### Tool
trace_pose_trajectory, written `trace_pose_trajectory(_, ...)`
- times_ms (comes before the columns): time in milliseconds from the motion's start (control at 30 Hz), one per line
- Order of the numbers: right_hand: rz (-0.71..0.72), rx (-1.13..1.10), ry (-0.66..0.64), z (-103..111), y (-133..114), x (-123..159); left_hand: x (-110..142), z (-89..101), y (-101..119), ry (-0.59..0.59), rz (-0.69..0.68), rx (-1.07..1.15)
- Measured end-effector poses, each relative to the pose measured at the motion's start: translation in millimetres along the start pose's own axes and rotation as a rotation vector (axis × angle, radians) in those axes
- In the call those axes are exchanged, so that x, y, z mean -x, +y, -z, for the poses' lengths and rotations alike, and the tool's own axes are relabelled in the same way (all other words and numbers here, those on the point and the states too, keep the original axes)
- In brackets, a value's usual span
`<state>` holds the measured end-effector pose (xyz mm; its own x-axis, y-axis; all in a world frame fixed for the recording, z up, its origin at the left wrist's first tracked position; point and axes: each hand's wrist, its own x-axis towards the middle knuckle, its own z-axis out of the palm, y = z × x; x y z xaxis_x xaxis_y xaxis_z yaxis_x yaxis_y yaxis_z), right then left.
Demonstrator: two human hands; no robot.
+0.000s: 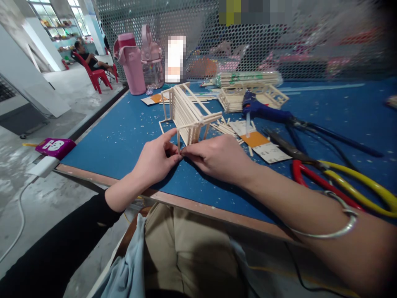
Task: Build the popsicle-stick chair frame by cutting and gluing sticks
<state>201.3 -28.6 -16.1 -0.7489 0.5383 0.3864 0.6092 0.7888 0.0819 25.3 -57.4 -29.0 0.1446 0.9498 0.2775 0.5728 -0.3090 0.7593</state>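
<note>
A small frame built of thin wooden sticks stands on the blue table in front of me. My left hand pinches the bottom of one upright stick at the frame's near corner. My right hand meets it from the right, fingertips pressed to the same stick base. A silver bangle sits on my right forearm.
A blue glue gun lies right of the frame, with loose sticks, cards, black pliers and red-and-yellow-handled cutters. A second stick frame, a stick bundle, a pink flask and a bottle stand at the back. A seated person is far left.
</note>
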Motion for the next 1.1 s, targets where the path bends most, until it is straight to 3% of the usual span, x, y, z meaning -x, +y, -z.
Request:
trace_pose_trajectory(633,-0.040,0.006,0.019,-1.8,-1.2,1.0,0.8,-0.2,0.4,0.003,0.008,0.008)
trace_pose_trajectory(1100,0.090,-0.090,0.094,1.8,5.5,2.8,2.2,0.6,0.2,-0.001,-0.009,-0.003)
